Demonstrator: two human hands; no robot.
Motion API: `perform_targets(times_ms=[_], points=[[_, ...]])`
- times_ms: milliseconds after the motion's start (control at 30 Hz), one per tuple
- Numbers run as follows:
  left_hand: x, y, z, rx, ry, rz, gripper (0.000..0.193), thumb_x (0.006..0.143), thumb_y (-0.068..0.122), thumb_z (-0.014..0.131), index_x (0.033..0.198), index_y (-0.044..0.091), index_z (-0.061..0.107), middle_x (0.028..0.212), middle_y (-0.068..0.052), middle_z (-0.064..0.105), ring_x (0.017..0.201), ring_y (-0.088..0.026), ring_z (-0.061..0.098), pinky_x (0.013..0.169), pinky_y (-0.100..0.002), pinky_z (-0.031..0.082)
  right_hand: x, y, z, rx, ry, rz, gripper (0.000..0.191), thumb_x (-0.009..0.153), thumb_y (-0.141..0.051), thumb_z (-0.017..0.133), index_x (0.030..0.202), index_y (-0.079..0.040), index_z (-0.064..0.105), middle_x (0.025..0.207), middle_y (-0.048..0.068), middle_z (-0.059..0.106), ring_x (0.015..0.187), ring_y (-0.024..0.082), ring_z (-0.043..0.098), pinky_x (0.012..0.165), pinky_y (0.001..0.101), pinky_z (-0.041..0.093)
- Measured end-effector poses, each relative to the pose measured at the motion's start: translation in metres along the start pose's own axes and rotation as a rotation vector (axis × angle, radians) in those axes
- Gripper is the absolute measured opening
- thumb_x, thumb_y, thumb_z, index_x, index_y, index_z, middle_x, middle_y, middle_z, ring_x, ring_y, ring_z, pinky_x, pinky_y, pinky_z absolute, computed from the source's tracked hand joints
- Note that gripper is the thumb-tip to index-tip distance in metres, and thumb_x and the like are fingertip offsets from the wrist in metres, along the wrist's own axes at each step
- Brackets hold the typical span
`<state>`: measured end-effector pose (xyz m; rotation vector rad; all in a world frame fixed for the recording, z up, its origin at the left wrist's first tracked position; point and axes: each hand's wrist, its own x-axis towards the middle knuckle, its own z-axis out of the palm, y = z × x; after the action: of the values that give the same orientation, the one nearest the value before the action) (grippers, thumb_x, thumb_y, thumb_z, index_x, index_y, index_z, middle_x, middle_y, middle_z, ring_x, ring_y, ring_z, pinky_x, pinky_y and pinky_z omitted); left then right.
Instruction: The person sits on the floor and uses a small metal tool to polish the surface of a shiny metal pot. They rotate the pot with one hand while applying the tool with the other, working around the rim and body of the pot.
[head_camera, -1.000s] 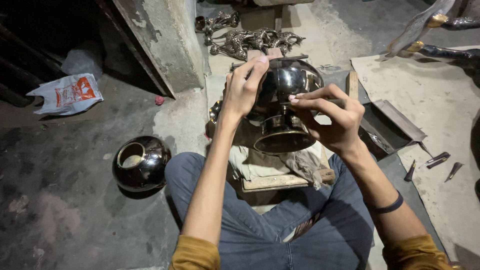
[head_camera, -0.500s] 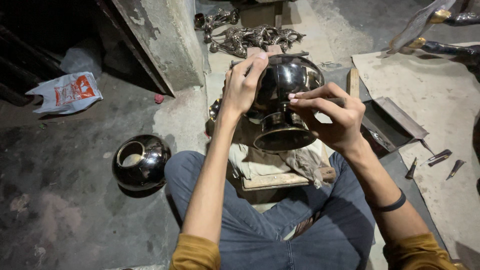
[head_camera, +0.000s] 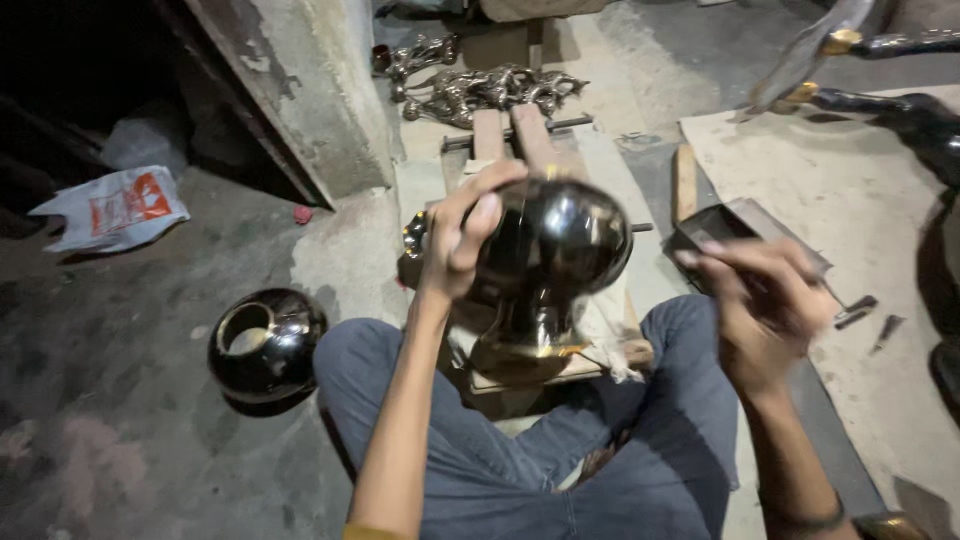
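Between my knees, on the wooden block, my left hand curls its fingers around the dark bowl. My right hand hangs beside it, blurred, perhaps pinching something small. Polishing looks unfinished; another bowl waits.

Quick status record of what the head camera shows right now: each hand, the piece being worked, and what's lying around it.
left hand: gripping the shiny metal vessel on its round body
right hand: off the vessel, blurred, beside it; contents unclear
vessel: dark polished, held above the wooden block on the lap
second round vessel: on the floor, opening up
plastic bag: on the floor
cast metal parts: piled ahead
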<state>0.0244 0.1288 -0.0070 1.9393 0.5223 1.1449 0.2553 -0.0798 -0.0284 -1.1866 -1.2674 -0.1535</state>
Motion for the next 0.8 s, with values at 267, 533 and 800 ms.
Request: perform_targets(times_ms=[267,533,800], points=[[-0.023,0.008,0.005,-0.018,0.024,0.159,0.051,0.101,0.039,0.044,0.127,0.002,0.069,0.137,-0.015,0.070,0.103,-0.023,0.068,0.095,-0.031,0.052,-0.157,0.066,-0.126,-1.257,-0.625,0.763,0.023,0.105,-0.026,0.064,0.118,-0.010,0.073,0.082,0.018,0.068,0.079,0.040,0.070,0.070,0.0481,0.055],[-0.047,0.023,0.016,0.201,0.246,0.047,0.054,0.109,0.040,0.037,0.133,0.002,0.067,0.141,-0.018,0.066,0.137,-0.031,0.059,0.119,-0.041,0.041,-0.213,0.078,-0.107,-1.205,-0.931,1.064,0.032,0.094,-0.027,0.066,0.126,-0.031,0.065,0.117,0.009,0.070,0.105,0.034,0.074,0.086,0.0476,0.060],[-0.125,0.060,0.071,0.136,0.526,-0.142,0.085,0.098,0.053,0.062,0.160,0.004,0.032,0.157,-0.025,0.049,0.146,-0.041,0.051,0.122,-0.048,0.040,-0.186,0.067,-0.080,-1.248,-0.782,0.799,0.020,0.098,-0.022,0.060,0.116,-0.015,0.067,0.111,0.013,0.075,0.099,0.039,0.073,0.086,0.0507,0.059]])
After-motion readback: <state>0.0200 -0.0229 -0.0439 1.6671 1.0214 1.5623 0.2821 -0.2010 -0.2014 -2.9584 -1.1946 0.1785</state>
